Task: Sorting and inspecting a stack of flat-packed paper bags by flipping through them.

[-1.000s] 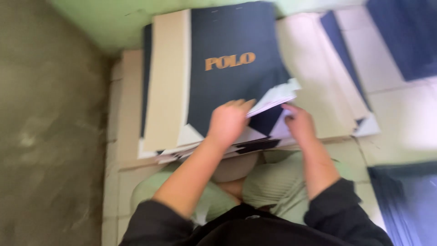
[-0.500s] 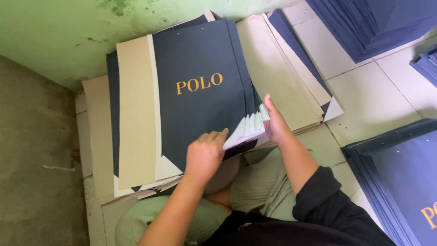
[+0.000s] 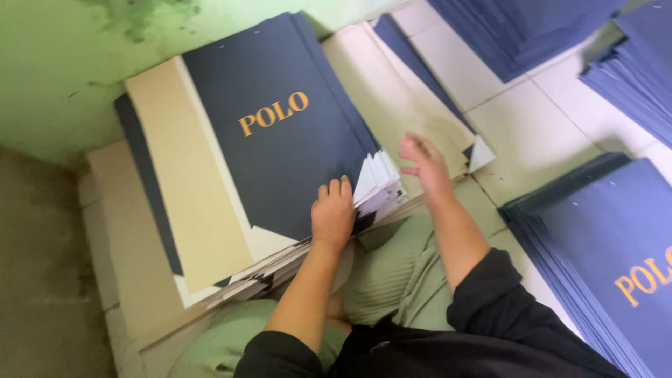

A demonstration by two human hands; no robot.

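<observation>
A stack of dark navy sheets (image 3: pixel 273 140) with gold lettering and cream flaps lies in front of me on the floor. My left hand (image 3: pixel 333 215) presses down on the near right corner of the stack, its fingers curled over the top sheet. The sheet edges (image 3: pixel 378 185) fan up white beside that hand. My right hand (image 3: pixel 423 166) hovers just right of the fanned corner, its fingers apart and holding nothing. It is slightly blurred.
A second pile of navy sheets (image 3: pixel 602 245) with gold lettering lies at the right. More blue stacks (image 3: pixel 532 28) sit at the top right on white floor tiles (image 3: pixel 532 133). A green wall (image 3: pixel 84 63) runs behind. My green-trousered knees (image 3: pixel 392 280) are below the stack.
My right hand has let go of the fanned sheet edges and lifted away to the right. My left hand has slid toward the stack's corner. The view has shifted left.
</observation>
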